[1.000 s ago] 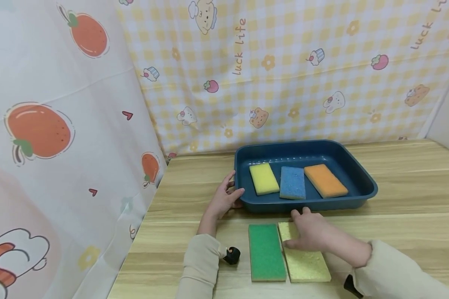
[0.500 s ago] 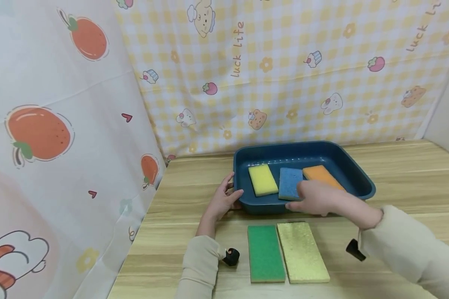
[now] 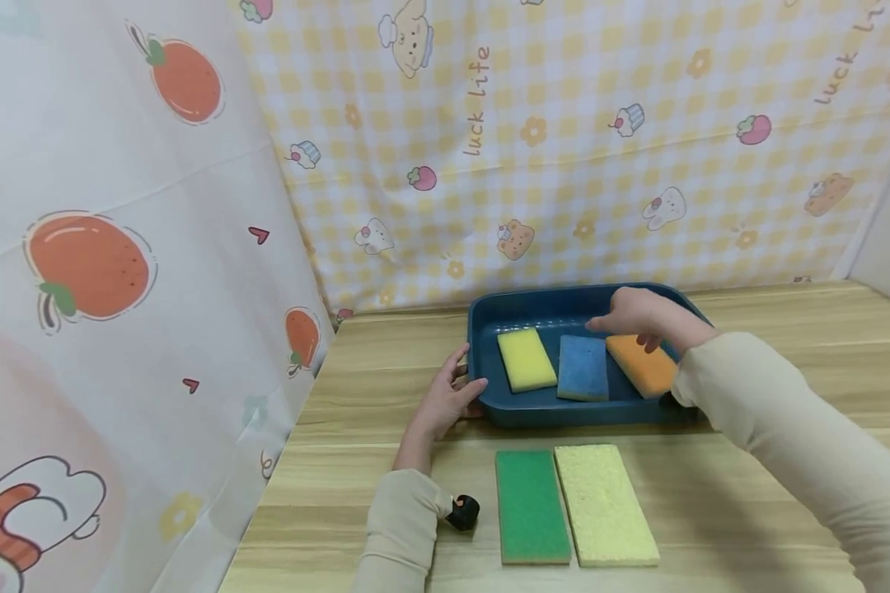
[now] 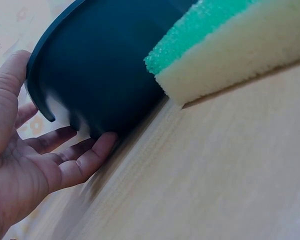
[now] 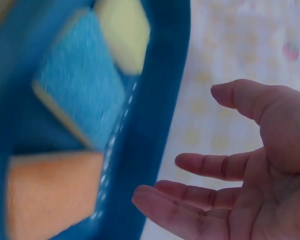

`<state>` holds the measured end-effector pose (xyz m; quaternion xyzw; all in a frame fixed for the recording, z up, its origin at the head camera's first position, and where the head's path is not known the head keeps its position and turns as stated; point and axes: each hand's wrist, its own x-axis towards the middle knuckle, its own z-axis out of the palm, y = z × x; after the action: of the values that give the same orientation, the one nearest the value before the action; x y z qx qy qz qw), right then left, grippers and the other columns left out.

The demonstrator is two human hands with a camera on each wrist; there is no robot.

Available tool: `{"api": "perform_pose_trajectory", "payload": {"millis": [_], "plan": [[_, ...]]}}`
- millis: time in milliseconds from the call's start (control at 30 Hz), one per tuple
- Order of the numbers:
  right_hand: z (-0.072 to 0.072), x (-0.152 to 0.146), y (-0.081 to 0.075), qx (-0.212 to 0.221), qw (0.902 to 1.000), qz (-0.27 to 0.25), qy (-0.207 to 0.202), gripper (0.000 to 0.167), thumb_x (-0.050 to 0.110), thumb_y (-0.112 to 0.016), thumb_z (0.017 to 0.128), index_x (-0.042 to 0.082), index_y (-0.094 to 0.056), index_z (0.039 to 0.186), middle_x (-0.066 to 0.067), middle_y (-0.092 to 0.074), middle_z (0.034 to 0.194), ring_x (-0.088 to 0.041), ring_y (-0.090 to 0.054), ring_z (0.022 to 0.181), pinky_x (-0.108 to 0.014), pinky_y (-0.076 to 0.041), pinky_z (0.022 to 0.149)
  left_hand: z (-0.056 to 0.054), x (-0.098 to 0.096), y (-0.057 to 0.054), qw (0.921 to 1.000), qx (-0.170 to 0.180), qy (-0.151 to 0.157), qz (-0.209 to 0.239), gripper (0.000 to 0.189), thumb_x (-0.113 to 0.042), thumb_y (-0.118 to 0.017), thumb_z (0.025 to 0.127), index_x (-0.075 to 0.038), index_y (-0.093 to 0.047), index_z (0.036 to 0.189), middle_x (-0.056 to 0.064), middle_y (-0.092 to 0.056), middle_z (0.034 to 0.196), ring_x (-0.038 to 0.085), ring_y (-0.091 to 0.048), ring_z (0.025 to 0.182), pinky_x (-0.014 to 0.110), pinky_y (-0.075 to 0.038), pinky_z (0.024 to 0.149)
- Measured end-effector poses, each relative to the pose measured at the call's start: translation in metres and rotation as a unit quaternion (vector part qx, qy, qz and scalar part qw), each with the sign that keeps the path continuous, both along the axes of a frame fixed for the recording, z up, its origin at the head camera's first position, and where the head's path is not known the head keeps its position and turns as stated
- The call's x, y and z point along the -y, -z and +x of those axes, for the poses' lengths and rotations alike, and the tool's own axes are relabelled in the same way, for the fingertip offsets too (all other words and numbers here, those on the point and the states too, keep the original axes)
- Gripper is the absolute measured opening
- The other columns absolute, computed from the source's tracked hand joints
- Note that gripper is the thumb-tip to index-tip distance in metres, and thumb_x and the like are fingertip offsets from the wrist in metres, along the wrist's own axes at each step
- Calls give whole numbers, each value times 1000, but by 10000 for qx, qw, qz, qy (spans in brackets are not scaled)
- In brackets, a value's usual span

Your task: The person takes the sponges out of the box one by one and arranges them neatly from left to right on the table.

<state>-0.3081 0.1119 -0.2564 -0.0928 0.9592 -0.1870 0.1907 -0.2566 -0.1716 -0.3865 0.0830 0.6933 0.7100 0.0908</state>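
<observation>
Here, grips the dark blue tray (image 3: 526,416) at its left front corner with the left hand (image 3: 448,395), with the thumb on the rim and the bent fingers against the outer wall. As for this tray, stands upright close to the middle of the back edge of the wooden surface (image 3: 386,371). Carries inside, from the left end to the right, a yellow sponge (image 3: 526,360), a blue sponge (image 3: 583,368) and an orange sponge (image 3: 641,372), all flat on the bottom. Over the right half of the same tray, has the right hand (image 3: 641,313) in the air, with fingers and thumb apart from each other. Covers most of the tray's right end, in the head view, with the right sleeve (image 3: 801,436). Before the tray's front edge, shows a green sponge (image 3: 533,509) and, just beside it to the right, a pale yellow sponge (image 3: 606,506), both flat on the surface and well inside from its left edge. Behind the back edge, displays a yellow checked cloth (image 3: 564,206); along the left edge, a white cloth (image 3: 215,329) with orange fruits.
</observation>
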Motion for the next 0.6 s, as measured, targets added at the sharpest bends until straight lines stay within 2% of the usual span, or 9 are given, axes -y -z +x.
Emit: {"api": "perform_pose_trajectory", "payload": {"millis": [133,233,333,500,600], "plan": [[-21,-12,9,126,9992,-92,358,51,35,-49,90,-12,-45,106,-25,-47,92,-27,-55,63,-37,-52,57,1,0,-1,10000,55,-32,-44,66,-10,-55,89,-20,-20,144,19,-33,137,34,-47,114,45,-51,73],[-33,-20,17,276,9976,-160,606,56,32,-49,90,-18,-39,114,-33,-44,102,-27,-55,63,-37,-52,59,1,-1,-1,10000,72,-25,-47,66,-11,-56,89,-21,-20,144,19,-33,137,33,-47,114,45,-51,74],[-40,-25,25,371,9962,-199,761,59,30,-49,90,-19,-36,120,-36,-37,118,-34,-56,77,-38,-52,63,1,-2,1,10000,74,22,13,67,-11,-56,89,-21,-20,144,19,-33,137,33,-47,114,45,-51,73],[-45,-29,33,360,9967,-151,717,57,28,-51,89,-19,-38,120,-36,-35,121,-42,-48,96,-40,-50,67,-1,-2,5,9999,33,96,99,67,-11,-56,89,-20,-19,144,20,-33,136,32,-47,114,44,-51,71],[-47,-30,35,318,9974,-68,648,58,27,-55,87,-19,-39,118,-37,-35,121,-44,-45,102,-43,-49,72,-3,-2,6,9999,-14,113,70,67,-11,-55,89,-21,-19,144,19,-33,136,31,-47,113,43,-52,70]]}}
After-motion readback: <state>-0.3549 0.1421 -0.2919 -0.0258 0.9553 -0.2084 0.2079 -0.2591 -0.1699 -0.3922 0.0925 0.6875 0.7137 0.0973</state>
